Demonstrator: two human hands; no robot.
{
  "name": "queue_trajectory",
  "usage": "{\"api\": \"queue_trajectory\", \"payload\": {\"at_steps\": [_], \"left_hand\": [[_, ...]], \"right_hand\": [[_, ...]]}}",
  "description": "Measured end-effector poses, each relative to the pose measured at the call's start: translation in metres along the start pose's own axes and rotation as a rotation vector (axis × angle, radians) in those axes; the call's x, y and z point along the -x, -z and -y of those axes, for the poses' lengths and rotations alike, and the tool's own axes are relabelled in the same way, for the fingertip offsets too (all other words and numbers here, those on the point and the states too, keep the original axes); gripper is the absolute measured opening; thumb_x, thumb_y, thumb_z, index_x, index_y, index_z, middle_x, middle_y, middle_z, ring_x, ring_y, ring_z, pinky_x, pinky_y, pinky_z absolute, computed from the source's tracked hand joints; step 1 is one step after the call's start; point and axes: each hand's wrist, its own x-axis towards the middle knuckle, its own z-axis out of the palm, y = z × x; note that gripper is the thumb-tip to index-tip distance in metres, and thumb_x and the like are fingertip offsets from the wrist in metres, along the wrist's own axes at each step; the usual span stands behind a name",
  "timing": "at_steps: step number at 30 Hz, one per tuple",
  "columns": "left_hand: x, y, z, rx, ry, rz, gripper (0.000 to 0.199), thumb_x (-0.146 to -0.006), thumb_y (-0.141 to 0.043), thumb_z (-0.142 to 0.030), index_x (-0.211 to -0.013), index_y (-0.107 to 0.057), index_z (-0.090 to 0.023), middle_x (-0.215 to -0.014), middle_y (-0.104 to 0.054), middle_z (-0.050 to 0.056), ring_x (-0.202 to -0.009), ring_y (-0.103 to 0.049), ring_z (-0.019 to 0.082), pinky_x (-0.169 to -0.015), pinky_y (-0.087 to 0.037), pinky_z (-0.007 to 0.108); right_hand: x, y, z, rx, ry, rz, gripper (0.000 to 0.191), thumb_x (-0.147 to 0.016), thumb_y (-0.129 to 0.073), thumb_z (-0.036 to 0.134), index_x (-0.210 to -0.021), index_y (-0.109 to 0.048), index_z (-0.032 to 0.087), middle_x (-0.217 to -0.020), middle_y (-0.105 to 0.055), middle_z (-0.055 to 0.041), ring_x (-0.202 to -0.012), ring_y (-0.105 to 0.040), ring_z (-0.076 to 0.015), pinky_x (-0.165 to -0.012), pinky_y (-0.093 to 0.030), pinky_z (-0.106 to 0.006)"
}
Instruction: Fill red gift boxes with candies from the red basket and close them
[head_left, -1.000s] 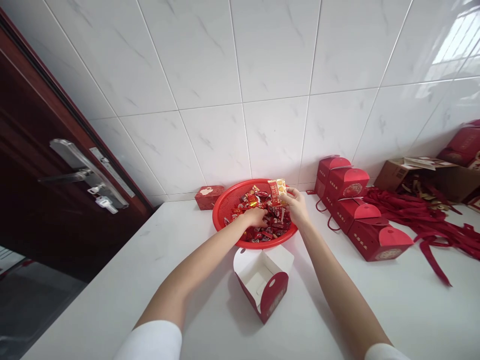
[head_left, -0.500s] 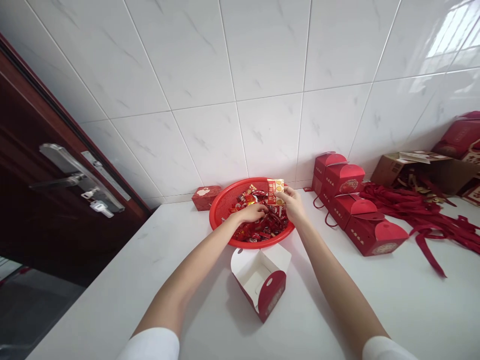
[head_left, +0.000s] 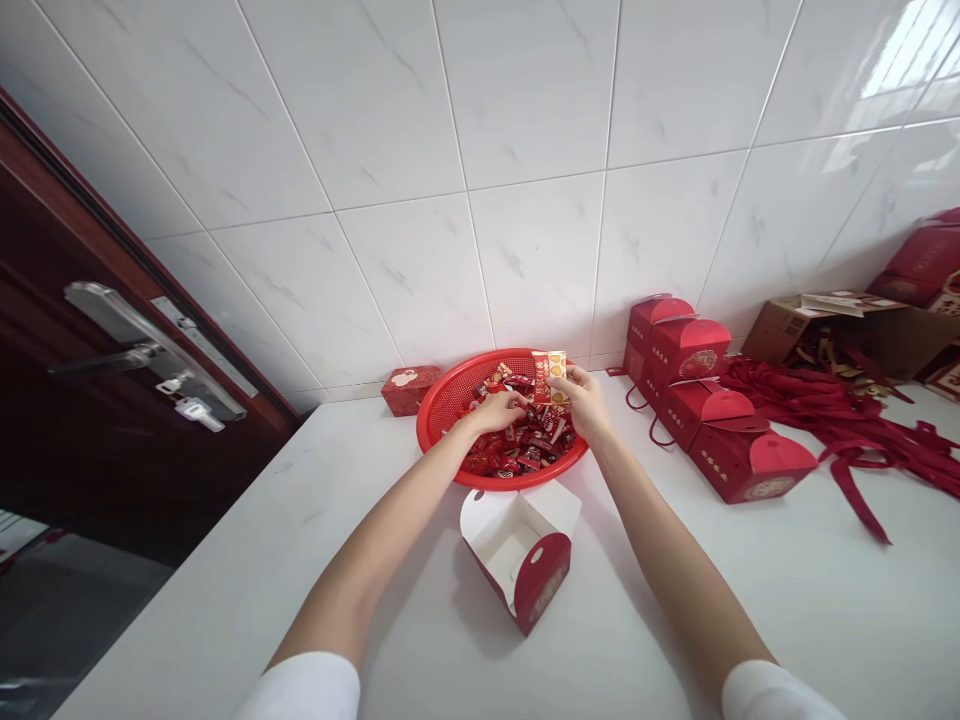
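A red plastic basket (head_left: 442, 425) with a perforated wall holds many red wrapped sweets (head_left: 525, 455). Over its right side, my right hand (head_left: 585, 400) pinches a red and gold packet (head_left: 550, 378). My left hand (head_left: 501, 410) is over the middle of the basket, its fingers drawn together close to the packet's lower left; what they hold, if anything, is too small to name. In front of the basket stands an open red box (head_left: 544, 580) with a white inside and its flaps spread; no contents show in it.
Closed red boxes (head_left: 746, 465) stand in a row right of the basket. Beyond them lie red ribbons (head_left: 810, 405) and an open cardboard box (head_left: 780, 335). A small red box (head_left: 409, 390) sits behind left. A tiled wall backs the white table (head_left: 300, 560); a dark door (head_left: 67, 400) is left.
My left hand has risen slightly from among the sweets, and its fingers have come together. My right hand still has the packet. The view has shifted slightly.
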Motion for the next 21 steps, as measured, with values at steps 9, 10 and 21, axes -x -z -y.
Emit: {"api": "queue_trajectory", "payload": {"at_steps": [9,10,21], "left_hand": [[0.001,-0.0024,0.0081,-0.097,0.013,0.155,0.009,-0.071,-0.072,-0.023,-0.079,-0.071,-0.021,-0.087,-0.075,0.003,-0.087,-0.069,0.024,-0.078,-0.051,0.028],[0.0011,-0.0029,0.0087,-0.111,0.021,0.172,0.01,-0.069,-0.075,-0.025,-0.076,-0.07,-0.02,-0.084,-0.075,0.003,-0.084,-0.069,0.025,-0.076,-0.051,0.029],[0.001,-0.0084,0.0054,-0.057,-0.025,0.197,0.056,-0.045,-0.085,-0.013,-0.099,-0.071,-0.021,-0.105,-0.075,0.005,-0.094,-0.069,0.029,-0.08,-0.054,0.031]], "right_hand": [[0.0013,0.0004,0.0005,0.017,0.008,-0.004,0.028,-0.054,-0.079,0.034,-0.075,-0.065,0.023,-0.073,-0.072,0.0006,-0.067,-0.066,-0.0194,-0.067,-0.053,-0.033],[0.0018,0.0003,0.0008,0.019,0.01,-0.003,0.028,-0.054,-0.079,0.034,-0.075,-0.065,0.023,-0.073,-0.072,0.0005,-0.066,-0.066,-0.0195,-0.066,-0.053,-0.033],[0.0024,-0.0009,0.0015,0.015,-0.002,-0.011,0.026,-0.054,-0.077,0.031,-0.077,-0.066,0.023,-0.076,-0.074,-0.0002,-0.07,-0.068,-0.0214,-0.067,-0.054,-0.033]]}}
